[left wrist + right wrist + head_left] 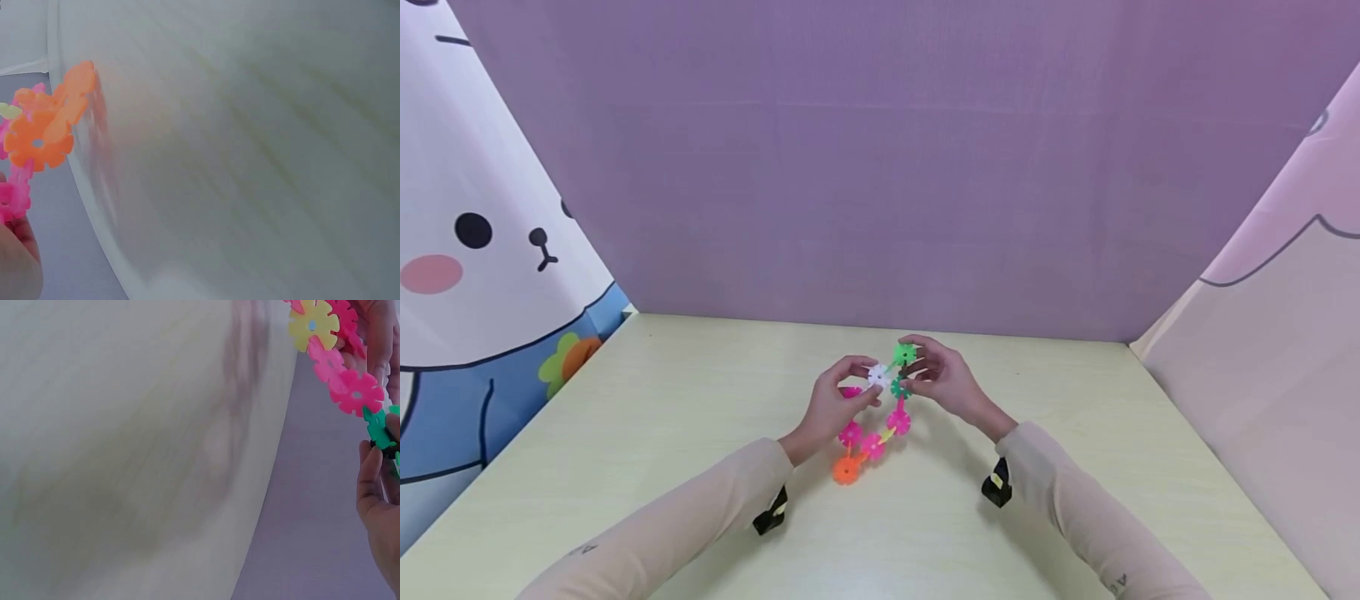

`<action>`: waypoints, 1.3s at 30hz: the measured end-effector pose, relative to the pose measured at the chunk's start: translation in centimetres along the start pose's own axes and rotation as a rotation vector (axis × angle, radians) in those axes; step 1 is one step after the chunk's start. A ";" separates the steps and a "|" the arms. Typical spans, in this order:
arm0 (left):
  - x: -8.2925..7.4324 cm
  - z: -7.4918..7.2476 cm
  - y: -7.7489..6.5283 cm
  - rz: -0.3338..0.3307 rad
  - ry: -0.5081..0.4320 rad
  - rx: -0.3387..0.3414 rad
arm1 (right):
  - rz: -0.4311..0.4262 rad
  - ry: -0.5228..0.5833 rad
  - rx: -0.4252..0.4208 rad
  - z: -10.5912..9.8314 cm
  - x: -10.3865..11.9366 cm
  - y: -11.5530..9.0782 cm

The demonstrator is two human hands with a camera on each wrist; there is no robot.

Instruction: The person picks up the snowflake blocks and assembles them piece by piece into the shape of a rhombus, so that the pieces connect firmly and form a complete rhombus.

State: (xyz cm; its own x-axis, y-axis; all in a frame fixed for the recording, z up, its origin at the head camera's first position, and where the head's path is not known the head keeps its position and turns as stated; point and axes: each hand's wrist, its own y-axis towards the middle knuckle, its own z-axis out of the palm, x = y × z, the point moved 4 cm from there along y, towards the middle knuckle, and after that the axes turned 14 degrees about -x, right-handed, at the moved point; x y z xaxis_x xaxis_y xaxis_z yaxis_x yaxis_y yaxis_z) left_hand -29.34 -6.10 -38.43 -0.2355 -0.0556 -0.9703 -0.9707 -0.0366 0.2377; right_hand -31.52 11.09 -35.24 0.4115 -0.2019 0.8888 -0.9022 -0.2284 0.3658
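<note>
Flower-shaped plastic linking discs form a looped chain between the two hands. My left hand point(827, 408) pinches the white disc point(877, 377) at the top left of the loop. On the right side, my right hand point(953, 385) grips the chain by its bright green disc point(905, 350) and teal disc point(897, 388); a dark piece shows between them. Below hang pink discs point(898, 422) and an orange disc point(846, 477), which in the left wrist view shows as a linked orange cluster point(53, 153). The right wrist view shows a yellow disc point(301, 328) between pink ones.
The pale wooden table point(700, 375) lies beneath both forearms. A purple cloth panel point(880, 183) stands along its back edge, with printed cartoon panels at the left point(490, 317) and right point(1285, 333). Black straps point(997, 487) hang under the wrists.
</note>
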 end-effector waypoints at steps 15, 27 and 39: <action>1.7 -0.2 0.8 0.116 0.189 -0.100 | -0.009 -0.007 0.020 -0.1 -0.8 0.3; 1.8 -0.6 0.9 0.057 0.138 -0.160 | 0.076 -0.006 0.006 0.5 -3.5 -0.3; 2.3 -0.6 1.7 0.023 0.108 -0.167 | 0.048 0.025 0.064 1.2 -4.3 -1.0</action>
State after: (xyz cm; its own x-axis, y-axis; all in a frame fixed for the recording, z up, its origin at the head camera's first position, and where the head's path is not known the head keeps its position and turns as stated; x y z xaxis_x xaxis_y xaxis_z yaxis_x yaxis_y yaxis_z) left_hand -31.50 -6.92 -40.27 -0.2421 -0.1644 -0.9562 -0.9415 -0.1985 0.2725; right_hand -32.19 11.03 -39.81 0.3639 -0.1903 0.9118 -0.9104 -0.2797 0.3049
